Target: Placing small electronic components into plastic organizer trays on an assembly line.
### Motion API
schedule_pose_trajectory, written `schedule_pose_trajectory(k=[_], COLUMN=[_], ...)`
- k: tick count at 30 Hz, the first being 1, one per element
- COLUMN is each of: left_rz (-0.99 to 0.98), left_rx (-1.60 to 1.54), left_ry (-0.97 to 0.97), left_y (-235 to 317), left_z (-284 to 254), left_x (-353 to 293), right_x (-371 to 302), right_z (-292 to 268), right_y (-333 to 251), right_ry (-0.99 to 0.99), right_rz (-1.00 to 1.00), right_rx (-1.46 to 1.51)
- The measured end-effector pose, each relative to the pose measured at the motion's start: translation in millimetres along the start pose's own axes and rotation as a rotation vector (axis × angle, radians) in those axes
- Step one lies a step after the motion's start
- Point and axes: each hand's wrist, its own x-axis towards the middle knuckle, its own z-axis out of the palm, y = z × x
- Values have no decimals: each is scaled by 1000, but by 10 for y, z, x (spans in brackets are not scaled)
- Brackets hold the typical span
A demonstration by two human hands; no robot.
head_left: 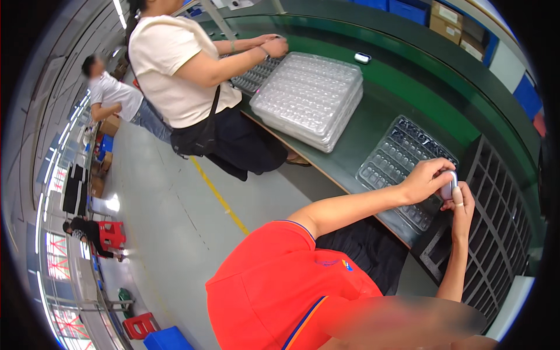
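Both my hands hold one small, rounded, silver-white device point(448, 188) above the near edge of a clear plastic tray. My left hand point(424, 179) grips it from the left with thumb and fingers. Closed on its other side is my right hand point(462, 211), which has a pale covering on one finger. The device's exact kind cannot be made out. Beneath my hands the clear compartment tray point(388, 157) lies on the dark green bench point(382, 108); my left forearm hides part of it.
A black, many-celled rack point(496, 216) stands right of the tray. To the left sits a tall stack of clear blister trays point(309, 96). Behind it lies a small white-and-black device point(363, 58). A co-worker point(175, 70) in a cream top handles another tray. Cardboard boxes point(446, 22) line the back shelf.
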Motion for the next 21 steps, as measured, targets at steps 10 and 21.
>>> schedule_pose_trajectory(k=[10, 21], left_rz=[-142, 53], left_rx=[-157, 260], left_ry=[-73, -47], left_y=[-33, -119], left_z=[-56, -236], left_x=[55, 7], right_x=[216, 249], right_z=[85, 255], right_y=[-151, -246], right_ry=[287, 171], right_rz=[96, -339], right_rx=[117, -476])
